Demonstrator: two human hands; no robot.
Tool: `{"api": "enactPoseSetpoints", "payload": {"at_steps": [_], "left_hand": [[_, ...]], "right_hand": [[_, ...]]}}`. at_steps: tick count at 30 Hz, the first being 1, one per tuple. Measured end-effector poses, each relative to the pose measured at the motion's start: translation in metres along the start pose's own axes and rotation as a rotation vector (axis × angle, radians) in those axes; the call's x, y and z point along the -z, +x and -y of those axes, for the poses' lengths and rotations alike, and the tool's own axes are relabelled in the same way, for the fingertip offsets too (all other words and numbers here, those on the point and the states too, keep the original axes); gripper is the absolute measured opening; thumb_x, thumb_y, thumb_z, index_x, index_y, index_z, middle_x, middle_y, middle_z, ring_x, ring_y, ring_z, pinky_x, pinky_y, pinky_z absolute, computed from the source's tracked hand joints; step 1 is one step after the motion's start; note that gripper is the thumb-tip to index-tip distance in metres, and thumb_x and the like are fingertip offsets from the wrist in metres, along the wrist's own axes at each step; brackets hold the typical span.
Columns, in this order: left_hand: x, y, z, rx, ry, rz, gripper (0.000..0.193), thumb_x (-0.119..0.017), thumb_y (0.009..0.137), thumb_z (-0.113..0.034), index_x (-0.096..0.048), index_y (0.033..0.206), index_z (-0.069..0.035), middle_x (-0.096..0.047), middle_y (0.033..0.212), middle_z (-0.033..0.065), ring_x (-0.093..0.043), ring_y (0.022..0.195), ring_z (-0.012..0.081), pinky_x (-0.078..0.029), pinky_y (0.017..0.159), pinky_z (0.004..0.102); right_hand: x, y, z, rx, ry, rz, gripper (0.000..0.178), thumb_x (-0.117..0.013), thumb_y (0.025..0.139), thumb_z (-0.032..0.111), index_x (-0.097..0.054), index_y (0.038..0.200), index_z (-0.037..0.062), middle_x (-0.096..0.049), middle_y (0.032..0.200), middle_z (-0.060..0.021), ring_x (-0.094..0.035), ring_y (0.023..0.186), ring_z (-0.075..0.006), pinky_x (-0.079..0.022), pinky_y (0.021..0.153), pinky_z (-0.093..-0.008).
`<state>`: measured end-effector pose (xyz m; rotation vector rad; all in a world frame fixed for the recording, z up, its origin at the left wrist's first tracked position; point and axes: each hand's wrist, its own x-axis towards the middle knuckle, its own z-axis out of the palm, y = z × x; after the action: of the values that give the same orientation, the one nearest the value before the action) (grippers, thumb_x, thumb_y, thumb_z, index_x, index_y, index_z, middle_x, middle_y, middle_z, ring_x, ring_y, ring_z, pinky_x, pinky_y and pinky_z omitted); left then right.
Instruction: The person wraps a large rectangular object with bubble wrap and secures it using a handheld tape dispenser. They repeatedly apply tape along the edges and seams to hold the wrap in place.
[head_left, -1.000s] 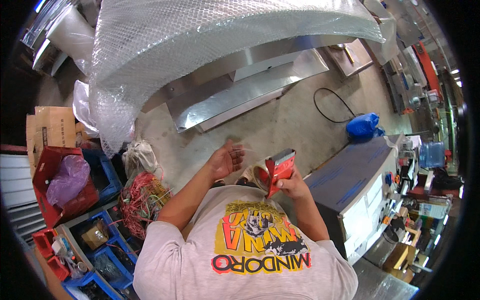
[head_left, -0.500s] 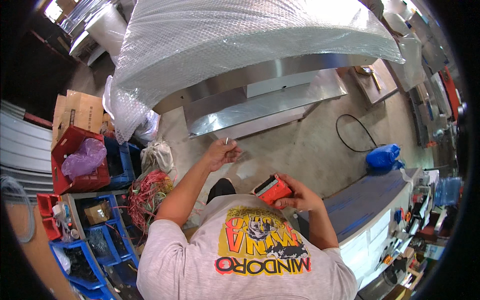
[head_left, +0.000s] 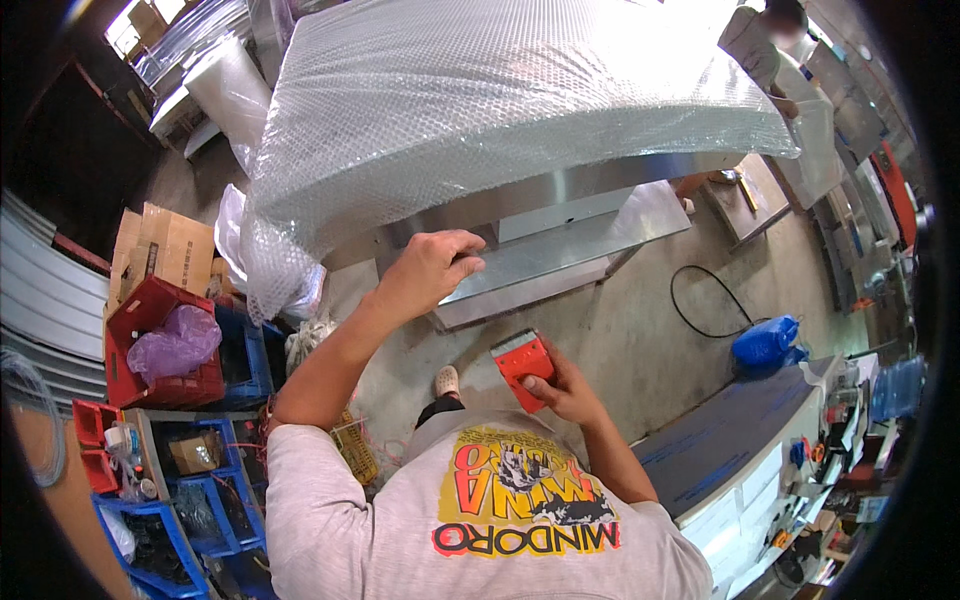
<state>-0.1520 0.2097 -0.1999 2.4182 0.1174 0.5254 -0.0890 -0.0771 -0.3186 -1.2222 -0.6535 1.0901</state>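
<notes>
A large sheet of bubble wrap drapes over a long stainless-steel unit. My left hand is raised in front of the unit's lower metal panel, below the edge of the wrap. Its fingers are curled, with thumb and forefinger close together; whatever they pinch is hidden. Low and to the right, my right hand grips a red tape dispenser with a grey toothed edge at its far end. The thumb lies across the dispenser's face, and it is apart from the wrap.
Red crates and blue bins stand at left beside a cardboard box. A dark-topped workbench is at right, with a blue bag and a black cable on the floor. Another person stands at far right.
My left hand has moved up and away towards the wrapped unit; the small white thing at its fingers no longer shows. The right hand has turned the tape dispenser upright and shifted slightly left.
</notes>
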Motion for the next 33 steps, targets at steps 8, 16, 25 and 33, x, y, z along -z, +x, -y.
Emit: {"api": "enactPoseSetpoints", "payload": {"at_steps": [8, 16, 25, 33], "left_hand": [[0.108, 0.096, 0.016, 0.008, 0.023, 0.127, 0.015, -0.072, 0.089, -0.014, -0.071, 0.096, -0.001, -0.068, 0.080, 0.0041, -0.062, 0.074, 0.0120, -0.051, 0.071, 0.0290], [0.160, 0.148, 0.062, 0.114, 0.037, 0.180, 0.016, -0.070, 0.093, -0.019, -0.070, 0.096, -0.003, -0.064, 0.077, -0.0018, -0.053, 0.067, 0.0067, -0.047, 0.063, 0.0245], [0.170, 0.143, 0.082, 0.116, -0.035, 0.175, 0.017, -0.071, 0.093, -0.022, -0.071, 0.093, -0.005, -0.062, 0.071, -0.0019, -0.055, 0.065, 0.0066, -0.046, 0.060, 0.0249], [0.162, 0.154, 0.076, 0.060, -0.103, 0.185, 0.016, -0.069, 0.094, -0.021, -0.069, 0.095, -0.005, -0.060, 0.075, -0.0033, -0.053, 0.067, 0.0061, -0.045, 0.061, 0.0235]], "right_hand": [[-0.056, 0.095, 0.055, 0.220, 0.021, -0.022, 0.075, -0.066, 0.097, 0.017, -0.024, 0.155, -0.0022, -0.055, 0.135, -0.0097, -0.053, 0.120, -0.0145, -0.041, 0.104, -0.0311], [-0.080, 0.148, 0.097, 0.241, 0.087, -0.023, 0.065, -0.067, 0.097, 0.019, -0.034, 0.150, 0.0004, -0.059, 0.128, -0.0067, -0.056, 0.115, -0.0133, -0.045, 0.100, -0.0316], [-0.099, 0.143, 0.093, 0.233, 0.176, -0.021, 0.062, -0.066, 0.098, 0.021, -0.036, 0.148, 0.0004, -0.059, 0.128, -0.0063, -0.057, 0.113, -0.0135, -0.046, 0.099, -0.0317], [-0.091, 0.128, 0.106, 0.287, 0.112, -0.092, 0.057, -0.067, 0.098, 0.023, -0.042, 0.143, 0.0003, -0.062, 0.121, -0.0049, -0.057, 0.108, -0.0116, -0.046, 0.096, -0.0299]]}}
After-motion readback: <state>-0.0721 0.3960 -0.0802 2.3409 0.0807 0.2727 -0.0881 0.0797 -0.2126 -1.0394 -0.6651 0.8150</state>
